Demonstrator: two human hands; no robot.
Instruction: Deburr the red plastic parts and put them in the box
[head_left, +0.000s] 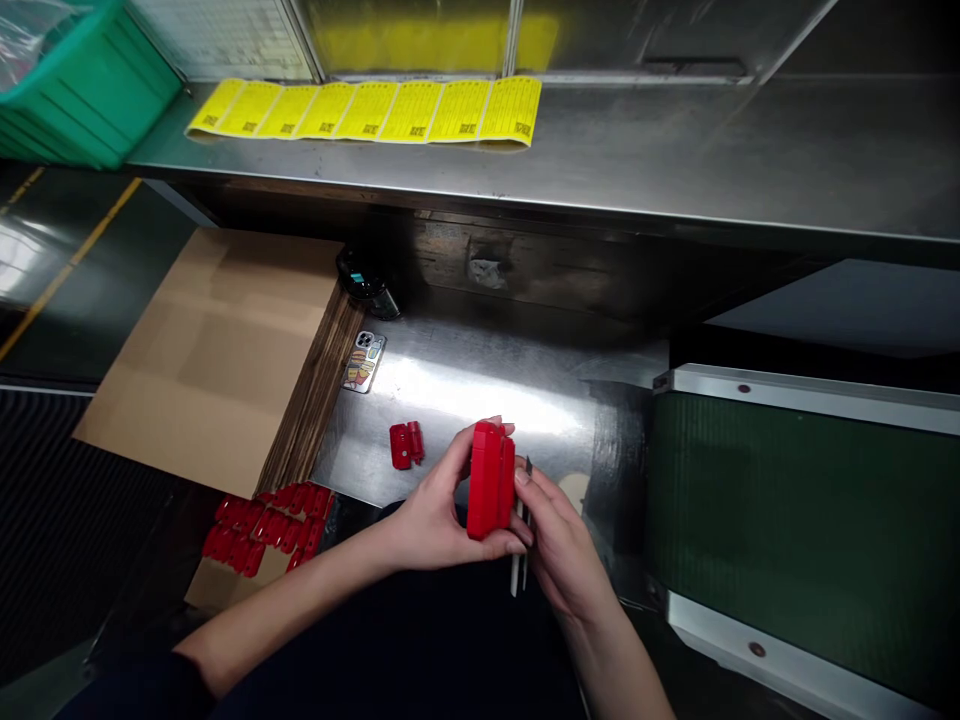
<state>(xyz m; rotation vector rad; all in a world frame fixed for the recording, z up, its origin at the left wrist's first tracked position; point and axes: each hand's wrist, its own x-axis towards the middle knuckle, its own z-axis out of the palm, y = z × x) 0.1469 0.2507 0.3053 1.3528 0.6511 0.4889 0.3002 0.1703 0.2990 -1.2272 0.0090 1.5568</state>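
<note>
Fingers and thumb of my left hand (442, 515) wrap round a red plastic part (490, 482), held upright above the front edge of the metal bench. Close against its right side, my right hand (559, 535) is closed on a thin tool (516, 570) with pale, narrow ends pointing down and a dark tip showing above the fingers. Whether that tip touches the red part I cannot tell. Left of my hands, a smaller red part (400, 447) in two joined or adjacent pieces lies on the bench.
Stacked cardboard sheets (217, 340) stand at the left, beside a phone (364, 362) and a black device (367, 285). Several red parts (244, 530) lie below them. Yellow labels (367, 110) and a green crate (97, 90) are on the shelf. A green conveyor (802, 530) is at right.
</note>
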